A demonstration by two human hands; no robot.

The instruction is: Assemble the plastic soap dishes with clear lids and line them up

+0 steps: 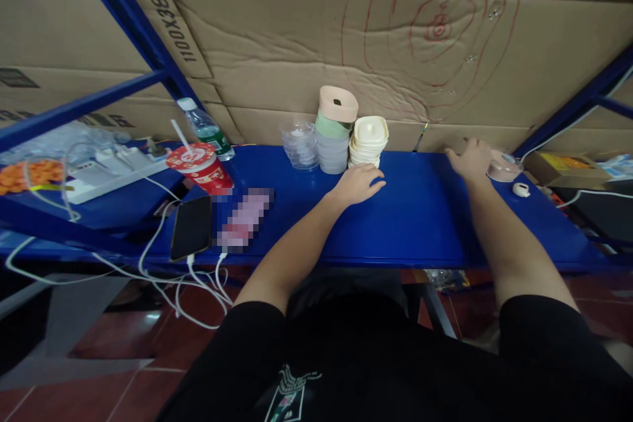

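My left hand (357,184) rests on the blue shelf (420,217) with its fingers curled loosely, just in front of a stack of cream square lids (368,140); it holds nothing. Farther right, my right hand (469,157) lies flat on the shelf with fingers stretched out, beside a pink round container (503,167) that it touches at its edge. Behind the left hand stands a stack of pale containers topped by a pink lid (337,104), next to a stack of clear cups (299,144).
A red drink cup with a straw (200,165), a water bottle (206,128), a black phone on a cable (191,227) and a power strip (116,171) sit at left. A small white object (521,189) lies at right. Cardboard (395,46) backs the shelf.
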